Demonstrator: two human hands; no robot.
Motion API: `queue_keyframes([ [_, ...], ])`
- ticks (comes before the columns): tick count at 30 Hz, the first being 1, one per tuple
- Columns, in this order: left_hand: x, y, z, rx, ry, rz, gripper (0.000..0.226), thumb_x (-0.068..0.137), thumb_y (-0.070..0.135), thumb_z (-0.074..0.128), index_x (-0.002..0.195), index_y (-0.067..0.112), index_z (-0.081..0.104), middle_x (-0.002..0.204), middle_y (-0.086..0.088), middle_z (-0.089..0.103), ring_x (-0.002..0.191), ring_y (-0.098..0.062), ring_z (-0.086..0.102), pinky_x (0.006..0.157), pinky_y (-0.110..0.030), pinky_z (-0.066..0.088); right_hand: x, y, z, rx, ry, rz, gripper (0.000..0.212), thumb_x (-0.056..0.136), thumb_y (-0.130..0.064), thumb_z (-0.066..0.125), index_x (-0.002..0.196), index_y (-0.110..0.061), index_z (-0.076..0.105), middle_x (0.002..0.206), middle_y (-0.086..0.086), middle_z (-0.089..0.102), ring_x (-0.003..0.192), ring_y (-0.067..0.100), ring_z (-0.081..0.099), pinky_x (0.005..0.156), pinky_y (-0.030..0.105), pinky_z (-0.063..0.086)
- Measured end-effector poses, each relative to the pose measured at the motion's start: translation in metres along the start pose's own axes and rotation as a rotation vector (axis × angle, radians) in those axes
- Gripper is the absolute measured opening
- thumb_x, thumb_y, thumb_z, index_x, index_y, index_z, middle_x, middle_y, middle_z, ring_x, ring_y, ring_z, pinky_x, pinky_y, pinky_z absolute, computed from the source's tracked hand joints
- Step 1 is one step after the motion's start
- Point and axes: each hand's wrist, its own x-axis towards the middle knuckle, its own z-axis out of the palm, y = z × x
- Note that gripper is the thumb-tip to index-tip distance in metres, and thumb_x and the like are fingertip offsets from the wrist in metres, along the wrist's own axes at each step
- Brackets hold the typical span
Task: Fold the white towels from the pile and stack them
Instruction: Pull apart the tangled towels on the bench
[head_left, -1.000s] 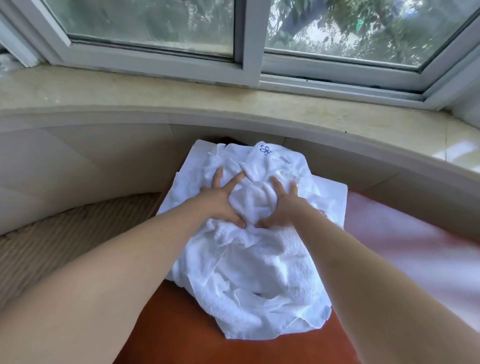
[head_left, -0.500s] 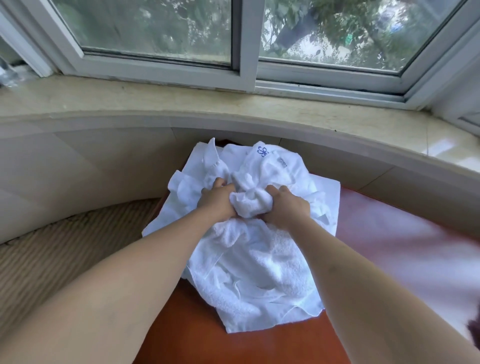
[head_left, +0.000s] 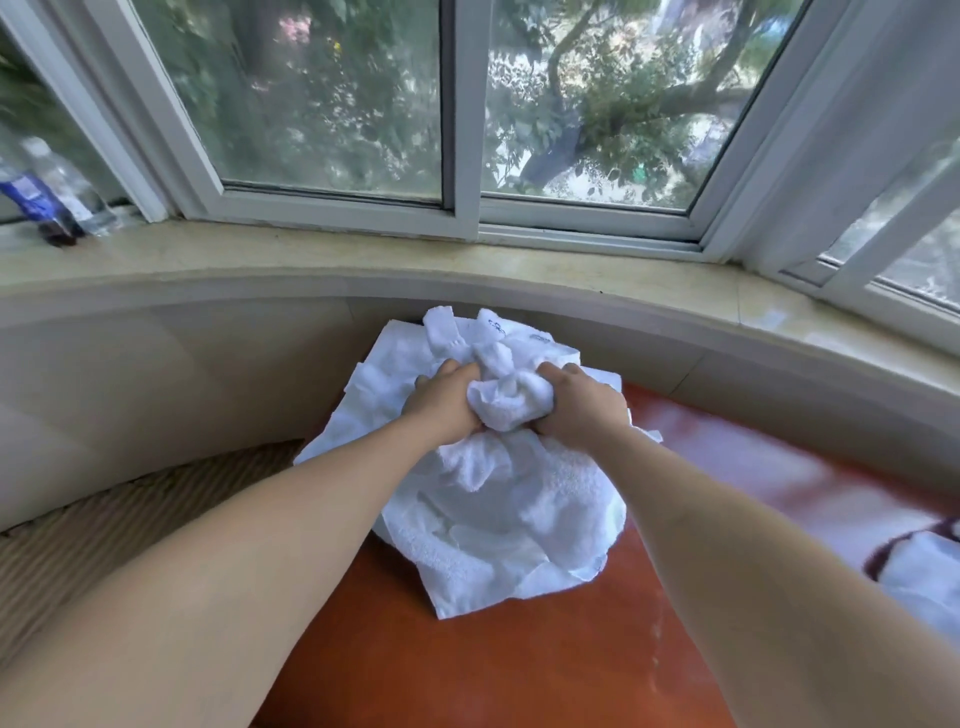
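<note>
A rumpled pile of white towels (head_left: 498, 514) lies on the reddish-brown table (head_left: 467, 665), reaching back to the curved wall under the window. My left hand (head_left: 447, 400) and my right hand (head_left: 582, 405) both grip one bunched white towel (head_left: 506, 400) at the top of the pile, fingers curled into the cloth from either side. The hands sit close together, with the gathered cloth bulging between them. A towel with a small blue logo (head_left: 493, 328) shows behind the hands.
A stone window sill (head_left: 467, 270) curves behind the table. Plastic bottles (head_left: 47, 197) stand on the sill at far left. More white cloth (head_left: 919, 582) lies at the table's right edge. Ribbed beige flooring (head_left: 104, 530) is at left.
My hands went from lying flat with spread fingers on the pile to clenching a towel. The bunch has been gathered and lifted slightly, and the view has tilted upward toward the window.
</note>
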Motion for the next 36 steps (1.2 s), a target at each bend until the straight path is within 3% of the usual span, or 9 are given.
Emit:
queue_keyframes([
  [4, -0.024, 0.053, -0.004, 0.013, 0.039, 0.075, 0.053, 0.075, 0.071, 0.036, 0.122, 0.048, 0.040, 0.117, 0.008, 0.051, 0.109, -0.025, 0.051, 0.092, -0.043, 0.048, -0.044, 0.031, -0.036, -0.016, 0.078, 0.022, 0.044, 0.082, -0.056, 0.062, 0.120, -0.040, 0.045, 0.110, -0.006, 0.051, 0.083, 0.026, 0.053, 0.069, 0.037, 0.039],
  [8, -0.048, 0.117, -0.003, 0.047, 0.093, 0.139, 0.046, 0.069, 0.073, 0.034, 0.106, 0.047, 0.042, 0.106, 0.009, 0.050, 0.102, -0.023, 0.052, 0.080, -0.037, 0.043, -0.086, 0.073, -0.069, -0.027, 0.133, 0.052, 0.046, 0.078, -0.058, 0.058, 0.119, -0.041, 0.044, 0.107, -0.008, 0.051, 0.081, 0.026, 0.053, 0.065, 0.034, 0.033],
  [12, -0.065, 0.185, 0.009, 0.123, 0.102, 0.202, 0.063, 0.066, 0.074, 0.029, 0.118, 0.042, 0.043, 0.104, 0.007, 0.042, 0.107, -0.026, 0.049, 0.088, -0.041, 0.041, -0.129, 0.124, -0.098, -0.022, 0.197, 0.098, 0.052, 0.076, -0.062, 0.057, 0.123, -0.045, 0.043, 0.109, -0.009, 0.053, 0.082, 0.026, 0.053, 0.068, 0.035, 0.036],
  [15, -0.077, 0.238, 0.023, 0.157, 0.126, 0.270, 0.055, 0.072, 0.068, 0.038, 0.120, 0.043, 0.043, 0.103, 0.008, 0.039, 0.109, -0.026, 0.052, 0.086, -0.039, 0.040, -0.162, 0.167, -0.118, -0.033, 0.239, 0.141, 0.052, 0.075, -0.061, 0.056, 0.123, -0.047, 0.041, 0.108, -0.010, 0.052, 0.082, 0.025, 0.053, 0.067, 0.035, 0.037],
  [18, -0.091, 0.291, 0.040, 0.125, 0.138, 0.350, 0.039, 0.070, 0.067, 0.037, 0.103, 0.048, 0.036, 0.097, 0.008, 0.042, 0.101, -0.022, 0.052, 0.089, -0.040, 0.043, -0.195, 0.213, -0.134, -0.037, 0.275, 0.179, 0.047, 0.075, -0.059, 0.056, 0.118, -0.045, 0.042, 0.107, -0.010, 0.052, 0.085, 0.026, 0.057, 0.065, 0.034, 0.038],
  [23, -0.105, 0.385, 0.082, 0.107, 0.107, 0.465, 0.059, 0.070, 0.066, 0.036, 0.122, 0.038, 0.043, 0.121, 0.000, 0.054, 0.118, -0.026, 0.055, 0.100, -0.045, 0.045, -0.255, 0.297, -0.153, -0.040, 0.343, 0.266, 0.046, 0.071, -0.065, 0.053, 0.110, -0.043, 0.041, 0.101, -0.010, 0.051, 0.090, 0.029, 0.063, 0.068, 0.035, 0.040],
  [28, -0.126, 0.481, 0.133, 0.171, 0.095, 0.620, 0.058, 0.073, 0.069, 0.040, 0.125, 0.043, 0.039, 0.126, 0.001, 0.051, 0.117, -0.027, 0.055, 0.082, -0.038, 0.036, -0.321, 0.380, -0.169, -0.018, 0.386, 0.376, 0.049, 0.067, -0.069, 0.052, 0.107, -0.044, 0.040, 0.098, -0.010, 0.047, 0.092, 0.031, 0.065, 0.069, 0.037, 0.041],
  [32, -0.144, 0.553, 0.173, 0.114, 0.073, 0.706, 0.058, 0.079, 0.064, 0.048, 0.130, 0.047, 0.027, 0.132, -0.003, 0.052, 0.123, -0.029, 0.054, 0.091, -0.040, 0.039, -0.372, 0.442, -0.181, -0.026, 0.412, 0.460, 0.047, 0.067, -0.066, 0.055, 0.104, -0.044, 0.038, 0.100, -0.010, 0.048, 0.093, 0.030, 0.066, 0.065, 0.035, 0.039],
  [36, -0.155, 0.610, 0.209, 0.161, 0.014, 0.764, 0.063, 0.084, 0.058, 0.056, 0.142, 0.039, 0.037, 0.142, -0.004, 0.044, 0.128, -0.034, 0.048, 0.088, -0.040, 0.032, -0.414, 0.496, -0.189, -0.058, 0.413, 0.545, 0.049, 0.073, -0.062, 0.063, 0.112, -0.041, 0.042, 0.114, -0.007, 0.055, 0.098, 0.029, 0.067, 0.067, 0.036, 0.042],
])
